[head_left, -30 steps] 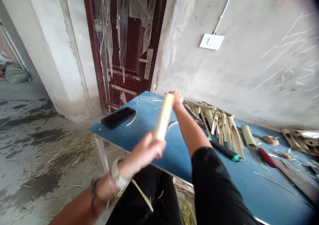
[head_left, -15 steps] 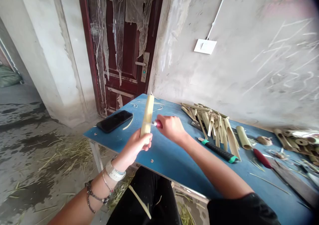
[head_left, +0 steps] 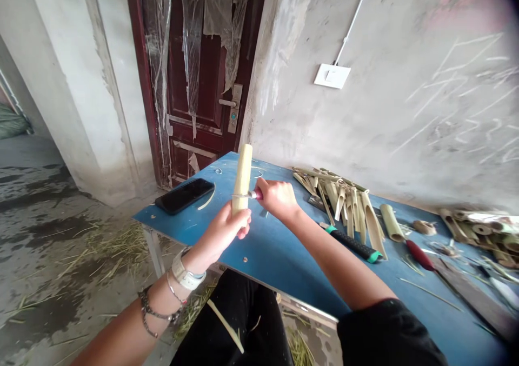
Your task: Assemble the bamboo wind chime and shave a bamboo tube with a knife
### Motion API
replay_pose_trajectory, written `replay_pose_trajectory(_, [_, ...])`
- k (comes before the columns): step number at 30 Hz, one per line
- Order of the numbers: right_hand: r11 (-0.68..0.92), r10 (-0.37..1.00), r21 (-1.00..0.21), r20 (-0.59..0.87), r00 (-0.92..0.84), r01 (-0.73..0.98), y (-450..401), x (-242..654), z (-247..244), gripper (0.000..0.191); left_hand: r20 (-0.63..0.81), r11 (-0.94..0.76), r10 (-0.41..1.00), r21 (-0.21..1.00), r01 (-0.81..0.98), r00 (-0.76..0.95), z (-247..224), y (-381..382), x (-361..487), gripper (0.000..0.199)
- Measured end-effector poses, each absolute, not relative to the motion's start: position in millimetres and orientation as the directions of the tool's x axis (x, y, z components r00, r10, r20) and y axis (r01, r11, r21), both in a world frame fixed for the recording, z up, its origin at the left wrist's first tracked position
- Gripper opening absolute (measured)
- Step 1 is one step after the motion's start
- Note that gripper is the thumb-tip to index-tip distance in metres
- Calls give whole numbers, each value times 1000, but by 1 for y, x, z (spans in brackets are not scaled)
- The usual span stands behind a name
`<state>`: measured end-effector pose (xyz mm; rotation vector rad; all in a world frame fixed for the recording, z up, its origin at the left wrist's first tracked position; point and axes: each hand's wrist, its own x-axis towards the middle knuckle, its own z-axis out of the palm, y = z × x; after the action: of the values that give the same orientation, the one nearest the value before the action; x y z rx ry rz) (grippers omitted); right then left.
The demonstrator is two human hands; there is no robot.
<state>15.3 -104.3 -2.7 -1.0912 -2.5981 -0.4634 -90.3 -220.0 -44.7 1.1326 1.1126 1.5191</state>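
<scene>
My left hand (head_left: 230,224) is wrapped round the lower end of a pale, peeled piece of bamboo (head_left: 244,168), which stands nearly upright above the table. My right hand (head_left: 278,197) is closed on the red handle of a small knife (head_left: 258,193). The knife's thin metal blade lies across the bamboo, just above my left thumb. My left fingers are partly hidden behind the bamboo.
The blue table (head_left: 275,263) carries a black phone (head_left: 184,195) at left. To the right lie split bamboo pieces (head_left: 352,204), a black-and-green handled tool (head_left: 352,244) and a red-handled blade (head_left: 420,255). A bamboo strip (head_left: 225,325) rests on my lap.
The bamboo has risen slightly and turned a little in my left hand. My right hand and the knife have shifted slightly upward, with the blade still across the bamboo.
</scene>
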Motion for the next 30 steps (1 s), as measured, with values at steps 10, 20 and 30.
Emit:
replay_pose_trajectory(10, [300, 842, -57, 486, -236, 952, 23, 25, 43, 28, -9, 21, 999, 962, -272, 46, -68, -256, -53, 33])
replay_pose_trajectory(20, [711, 609, 143, 366, -704, 689, -105, 28, -6, 23, 57, -89, 988, 969, -231, -140, -55, -227, -93, 31])
replay_pose_trajectory(30, [728, 591, 184, 322, -740, 661, -108, 31, -17, 24, 185, -191, 969, 981, -22, -162, -56, -222, -84, 21])
